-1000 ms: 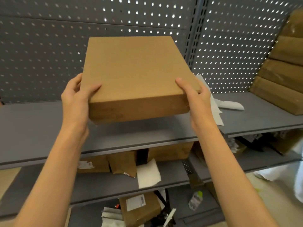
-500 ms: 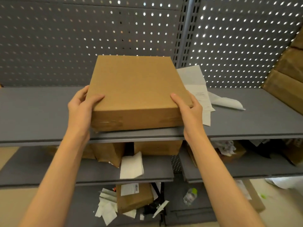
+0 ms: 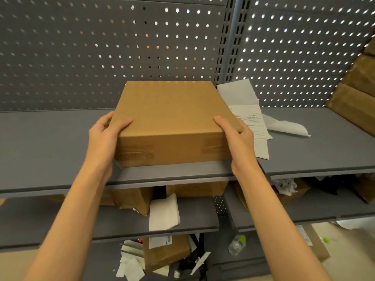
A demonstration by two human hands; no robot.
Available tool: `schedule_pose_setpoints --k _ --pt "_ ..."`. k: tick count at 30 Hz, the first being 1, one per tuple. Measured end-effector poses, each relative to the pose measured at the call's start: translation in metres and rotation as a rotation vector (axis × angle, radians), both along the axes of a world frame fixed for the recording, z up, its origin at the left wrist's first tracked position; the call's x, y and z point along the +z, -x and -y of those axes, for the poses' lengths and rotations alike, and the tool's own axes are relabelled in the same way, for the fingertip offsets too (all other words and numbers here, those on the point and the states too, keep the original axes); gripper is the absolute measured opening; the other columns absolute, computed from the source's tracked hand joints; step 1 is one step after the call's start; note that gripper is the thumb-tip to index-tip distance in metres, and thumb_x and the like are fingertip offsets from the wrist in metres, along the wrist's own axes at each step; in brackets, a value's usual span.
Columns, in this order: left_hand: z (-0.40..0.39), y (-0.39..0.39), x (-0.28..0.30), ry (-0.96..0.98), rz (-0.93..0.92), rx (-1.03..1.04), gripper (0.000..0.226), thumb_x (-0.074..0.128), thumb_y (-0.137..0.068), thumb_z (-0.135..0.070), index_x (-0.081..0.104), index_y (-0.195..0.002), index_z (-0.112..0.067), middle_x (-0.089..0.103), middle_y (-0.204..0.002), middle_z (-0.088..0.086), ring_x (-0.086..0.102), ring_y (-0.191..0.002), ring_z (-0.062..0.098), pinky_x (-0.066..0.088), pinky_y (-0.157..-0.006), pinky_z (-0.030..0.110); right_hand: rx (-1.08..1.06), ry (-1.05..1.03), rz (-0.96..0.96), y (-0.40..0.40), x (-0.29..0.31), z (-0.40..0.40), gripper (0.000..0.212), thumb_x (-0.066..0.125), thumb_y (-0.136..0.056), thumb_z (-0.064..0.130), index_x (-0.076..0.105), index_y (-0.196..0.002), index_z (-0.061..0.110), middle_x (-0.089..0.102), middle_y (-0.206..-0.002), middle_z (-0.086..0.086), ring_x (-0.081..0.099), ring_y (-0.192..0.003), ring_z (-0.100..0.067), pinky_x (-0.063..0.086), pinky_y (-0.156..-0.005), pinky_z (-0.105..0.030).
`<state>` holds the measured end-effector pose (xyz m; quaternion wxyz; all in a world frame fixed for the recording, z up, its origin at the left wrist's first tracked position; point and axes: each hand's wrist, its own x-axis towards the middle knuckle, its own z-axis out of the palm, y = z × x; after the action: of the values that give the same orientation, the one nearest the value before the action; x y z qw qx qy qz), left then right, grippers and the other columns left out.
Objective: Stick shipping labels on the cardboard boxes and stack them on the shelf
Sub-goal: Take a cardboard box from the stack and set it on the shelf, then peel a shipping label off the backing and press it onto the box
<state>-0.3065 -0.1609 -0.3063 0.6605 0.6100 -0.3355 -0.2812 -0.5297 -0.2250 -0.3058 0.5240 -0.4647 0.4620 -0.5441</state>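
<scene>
One flat brown cardboard box (image 3: pixel 172 122) is seen at the grey metal top shelf (image 3: pixel 50 142), gripped at its two near corners. The left hand (image 3: pixel 105 138) is curled round the left corner, thumb on the lid, and the right hand (image 3: pixel 235 136) is curled round the right corner in the same way; the hands are held well apart, with the box between them. The box appears to be resting on the shelf near its front edge, though whether its full weight is set down cannot be told. No label is visible on the lid or the near side, so the labelling of this box is judged either undone or hidden on a face that is not shown. A printed white paper sheet (image 3: pixel 249 118) is lying just beside the box on its right, partly tucked behind it, and a curled white backing strip (image 3: pixel 288 127) is lying farther right. A leaning stack of brown cardboard boxes (image 3: pixel 357 94) is seen at the far right of the same shelf, so some stacking is judged done. On the lower grey shelf (image 3: pixel 60 216) more brown boxes (image 3: pixel 134 199) and a loose white paper (image 3: pixel 163 212) are seen, and a labelled box (image 3: pixel 164 252) is lying below among scraps, so a good part of the task is judged left.
</scene>
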Motion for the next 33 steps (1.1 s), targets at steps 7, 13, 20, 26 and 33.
schedule_pose_setpoints --k 7,13,20,26,33 --pt "0.011 -0.003 -0.003 -0.006 0.009 -0.005 0.039 0.060 -0.086 -0.029 0.058 -0.124 -0.019 0.060 -0.114 -0.007 0.053 -0.088 0.003 0.038 -0.068 0.022 -0.009 -0.002 -0.017 0.001 -0.001 0.007 0.042 0.066 -0.084 0.033 0.052 -0.123 0.026 0.056 -0.104 0.016 0.053 -0.090 0.002 0.041 -0.064 -0.014" --pt "0.013 -0.006 -0.002 -0.028 0.029 0.009 0.040 0.060 -0.086 -0.031 0.057 -0.125 -0.021 0.058 -0.113 -0.008 0.051 -0.087 0.002 0.037 -0.067 0.023 0.006 -0.013 -0.045 0.002 -0.001 0.011 0.053 0.066 -0.083 0.037 0.046 -0.131 0.025 0.054 -0.112 0.012 0.051 -0.095 0.001 0.040 -0.066 -0.017" --pt "0.010 -0.003 0.001 -0.039 0.010 0.027 0.044 0.062 -0.085 -0.031 0.056 -0.127 -0.021 0.057 -0.118 -0.004 0.051 -0.090 0.004 0.038 -0.069 0.024 0.053 -0.031 -0.104 0.007 0.000 0.014 0.059 0.067 -0.082 0.039 0.042 -0.134 0.024 0.052 -0.120 0.006 0.049 -0.094 0.001 0.039 -0.065 -0.017" --pt "0.005 0.001 0.007 -0.023 0.122 0.110 0.050 0.064 -0.085 -0.027 0.051 -0.133 -0.019 0.054 -0.126 -0.002 0.050 -0.107 0.011 0.037 -0.076 0.017 0.097 -0.039 -0.167 0.015 0.006 0.018 0.061 0.068 -0.081 0.041 0.042 -0.133 0.025 0.048 -0.127 0.005 0.049 -0.096 -0.005 0.038 -0.065 -0.016" --pt "-0.002 0.016 0.033 -0.054 0.773 0.271 0.034 0.061 -0.086 -0.033 0.061 -0.119 -0.022 0.062 -0.122 0.000 0.054 -0.115 0.020 0.040 -0.098 0.040 0.079 0.060 -0.323 0.031 0.012 0.028 0.063 0.065 -0.084 0.041 0.040 -0.139 0.024 0.042 -0.141 0.002 0.042 -0.127 -0.014 0.038 -0.099 -0.029"
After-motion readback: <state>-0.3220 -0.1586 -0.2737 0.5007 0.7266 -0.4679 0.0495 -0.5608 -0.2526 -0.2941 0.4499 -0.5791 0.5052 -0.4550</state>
